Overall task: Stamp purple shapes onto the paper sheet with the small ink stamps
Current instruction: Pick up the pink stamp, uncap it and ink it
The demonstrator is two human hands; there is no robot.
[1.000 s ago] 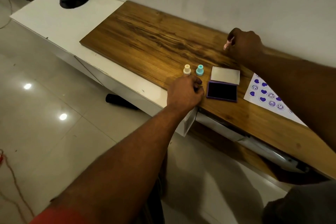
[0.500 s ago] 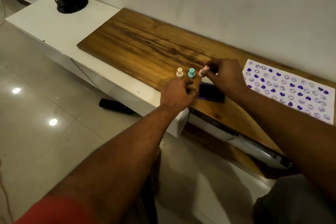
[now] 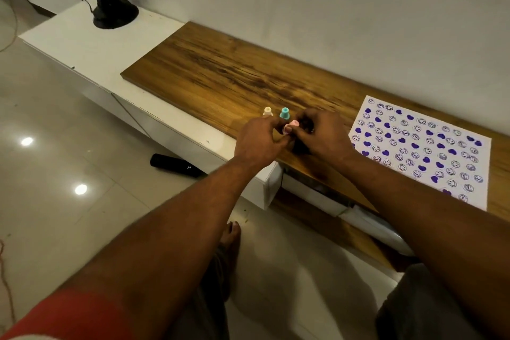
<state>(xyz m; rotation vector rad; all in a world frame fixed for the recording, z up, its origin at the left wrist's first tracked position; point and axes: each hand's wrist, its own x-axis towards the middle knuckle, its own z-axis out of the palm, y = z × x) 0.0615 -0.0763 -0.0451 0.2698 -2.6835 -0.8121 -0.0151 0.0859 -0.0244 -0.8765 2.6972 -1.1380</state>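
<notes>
- Two hands are meeting over the front edge of the wooden board, fingers bunched together around one small pink stamp.
- I'm seeing the left hand pinching the pink stamp from the left side, thumb and fingers closed on it.
- I'm seeing the right hand gripping at the same stamp from the right; I cannot tell whether it is clamping the stamp or something dark under its fingers.
- Cream stamp and teal stamp are standing upright on the board, side by side, just behind the left hand's fingers, neither being touched.
- Paper sheet is lying flat on the board to the right of the hands, near the right wrist, already showing rows of purple hearts and round smiley prints.
- Sheet's near left corner is getting covered by the right forearm.
- White cabinet top is carrying a dark lamp base at far left, against the wall.
- Black cylinder is lying on the tiled floor below the cabinet edge.
- A bare foot is showing on the floor between the forearms.
</notes>
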